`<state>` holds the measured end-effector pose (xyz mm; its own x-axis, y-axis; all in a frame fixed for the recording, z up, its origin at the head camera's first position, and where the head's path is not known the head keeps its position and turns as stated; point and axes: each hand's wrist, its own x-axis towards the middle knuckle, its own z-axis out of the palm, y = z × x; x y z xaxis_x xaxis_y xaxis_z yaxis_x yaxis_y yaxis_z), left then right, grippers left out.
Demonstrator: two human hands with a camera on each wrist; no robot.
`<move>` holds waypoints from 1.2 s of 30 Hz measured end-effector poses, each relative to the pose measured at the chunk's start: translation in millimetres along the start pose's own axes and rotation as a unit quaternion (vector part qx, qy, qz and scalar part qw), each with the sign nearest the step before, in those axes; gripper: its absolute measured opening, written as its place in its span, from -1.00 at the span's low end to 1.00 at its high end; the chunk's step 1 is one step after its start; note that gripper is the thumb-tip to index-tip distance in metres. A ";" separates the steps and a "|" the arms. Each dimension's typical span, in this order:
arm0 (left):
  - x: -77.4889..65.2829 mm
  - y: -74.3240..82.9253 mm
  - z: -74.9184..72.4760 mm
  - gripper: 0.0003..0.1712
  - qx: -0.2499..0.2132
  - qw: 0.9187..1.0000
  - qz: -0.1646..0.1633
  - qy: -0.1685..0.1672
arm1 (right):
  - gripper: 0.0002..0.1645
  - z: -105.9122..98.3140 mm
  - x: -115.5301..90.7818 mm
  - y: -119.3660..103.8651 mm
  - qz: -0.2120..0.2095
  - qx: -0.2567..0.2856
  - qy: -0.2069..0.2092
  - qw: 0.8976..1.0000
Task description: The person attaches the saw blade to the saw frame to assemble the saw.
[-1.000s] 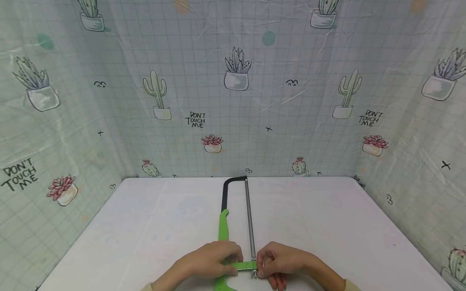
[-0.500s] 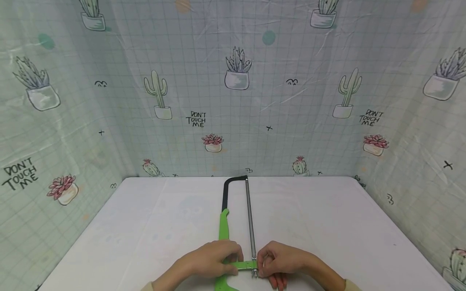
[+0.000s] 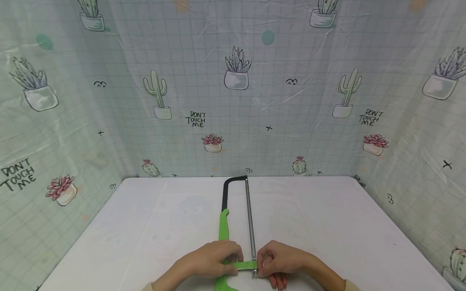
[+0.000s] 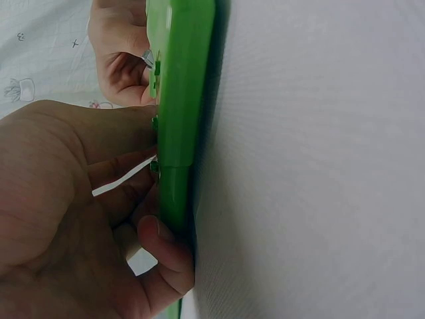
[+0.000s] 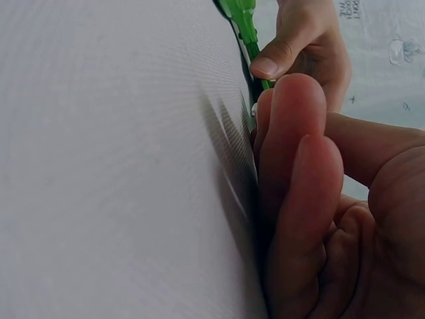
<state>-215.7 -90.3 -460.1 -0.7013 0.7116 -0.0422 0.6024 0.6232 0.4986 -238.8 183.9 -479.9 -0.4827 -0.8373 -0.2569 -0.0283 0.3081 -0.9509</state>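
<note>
A hacksaw (image 3: 223, 226) with a green handle, a black front frame and a grey blade (image 3: 250, 222) lies flat on the white table, its front end pointing away from me. My left hand (image 3: 214, 258) grips the green frame near the handle, thumb and fingers on either side of the cross arm. At the near end of the blade sits a small metal wing nut (image 3: 255, 273). My right hand (image 3: 284, 258) pinches at it with curled thumb and forefinger, which partly hide it. The right hand's other fingers (image 5: 302, 166) rest low by the tabletop.
The white table (image 3: 327, 218) extends to both sides and behind the saw. A patterned cloth (image 3: 204, 72) with cactus drawings hangs behind and along both sides.
The wing nut's wings have turned slightly at my right fingertips. Both hands and the hacksaw stay in the same place.
</note>
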 end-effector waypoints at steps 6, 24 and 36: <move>-0.9 1.2 -0.3 -0.82 -0.006 1.000 -0.006 -0.002 | -0.92 0.5 0.7 0.0 0.000 -0.002 0.002 1.000; -0.4 1.4 -1.7 -0.82 -0.004 1.000 -0.003 -0.001 | -0.91 -0.8 -1.1 0.4 -0.004 0.010 -0.008 1.000; -0.2 2.3 -2.4 -0.82 -0.006 1.000 -0.005 -0.002 | -0.62 -1.0 -2.5 -2.6 0.002 0.022 -0.017 1.000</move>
<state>-215.1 -89.7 -456.9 -0.7058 0.7066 -0.0501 0.5910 0.6264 0.5082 -238.4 185.6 -476.7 -0.4532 -0.8512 -0.2647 0.0115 0.2914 -0.9565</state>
